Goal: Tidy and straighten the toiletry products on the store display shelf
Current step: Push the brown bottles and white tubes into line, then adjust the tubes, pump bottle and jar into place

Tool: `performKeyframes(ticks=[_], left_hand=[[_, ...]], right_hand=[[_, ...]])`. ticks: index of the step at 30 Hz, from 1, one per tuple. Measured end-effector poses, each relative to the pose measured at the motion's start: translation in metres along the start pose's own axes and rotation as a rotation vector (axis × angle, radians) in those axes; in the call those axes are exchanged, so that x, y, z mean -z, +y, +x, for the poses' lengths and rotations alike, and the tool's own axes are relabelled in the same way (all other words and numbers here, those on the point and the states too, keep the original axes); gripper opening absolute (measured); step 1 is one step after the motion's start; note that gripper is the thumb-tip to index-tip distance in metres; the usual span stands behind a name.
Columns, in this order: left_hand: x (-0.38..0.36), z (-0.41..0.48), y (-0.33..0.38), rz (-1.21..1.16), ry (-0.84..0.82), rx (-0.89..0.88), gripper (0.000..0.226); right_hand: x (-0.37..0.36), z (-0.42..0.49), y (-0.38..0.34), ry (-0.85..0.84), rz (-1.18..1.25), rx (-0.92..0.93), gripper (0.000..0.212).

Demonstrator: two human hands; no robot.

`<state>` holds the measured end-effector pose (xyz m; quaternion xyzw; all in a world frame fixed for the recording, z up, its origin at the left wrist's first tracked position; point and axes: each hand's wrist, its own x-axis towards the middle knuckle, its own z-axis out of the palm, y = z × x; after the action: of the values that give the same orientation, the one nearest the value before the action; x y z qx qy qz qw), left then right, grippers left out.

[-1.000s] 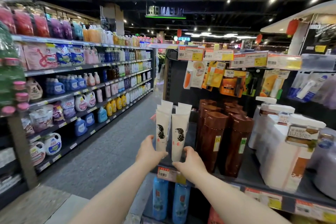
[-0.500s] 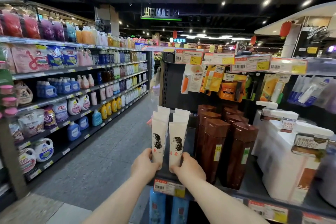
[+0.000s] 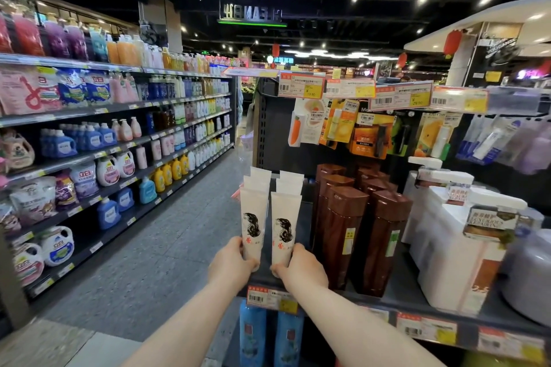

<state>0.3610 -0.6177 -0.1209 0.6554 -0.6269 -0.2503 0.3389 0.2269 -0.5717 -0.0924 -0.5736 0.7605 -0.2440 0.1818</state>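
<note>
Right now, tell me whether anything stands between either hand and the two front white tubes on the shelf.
Nothing visible does. The left hand grips the base of the left front tube, and the right hand grips the base of the right front tube. The brown bottles stand off to the right.

Left hand (image 3: 231, 267) gripped the left white tube (image 3: 254, 219), right hand (image 3: 302, 267) gripped the right white tube (image 3: 285, 225), both upright at the shelf (image 3: 396, 296) edge beside brown bottles (image 3: 343, 235).
</note>
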Motion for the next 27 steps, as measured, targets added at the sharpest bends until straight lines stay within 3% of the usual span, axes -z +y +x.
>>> performKeyframes(ticks=[9, 14, 16, 21, 27], left_hand=[[0.004, -0.002, 0.000, -0.085, -0.001, 0.011, 0.062], [0.008, -0.024, 0.006, -0.139, 0.268, -0.140, 0.042], [0.003, -0.037, 0.018, -0.170, 0.296, -0.253, 0.034], [-0.019, -0.073, 0.064, -0.232, 0.153, -0.484, 0.014], [-0.049, -0.112, 0.117, -0.201, -0.011, -0.629, 0.026]], right_hand=[[0.015, -0.014, 0.006, -0.025, 0.049, 0.064, 0.051], [0.030, -0.038, 0.022, 0.038, 0.028, 0.133, 0.047], [0.041, -0.048, 0.036, 0.074, 0.006, 0.132, 0.043], [0.080, -0.066, 0.072, 0.154, 0.001, 0.063, 0.030], [0.135, -0.088, 0.111, 0.223, 0.015, 0.067, 0.016]])
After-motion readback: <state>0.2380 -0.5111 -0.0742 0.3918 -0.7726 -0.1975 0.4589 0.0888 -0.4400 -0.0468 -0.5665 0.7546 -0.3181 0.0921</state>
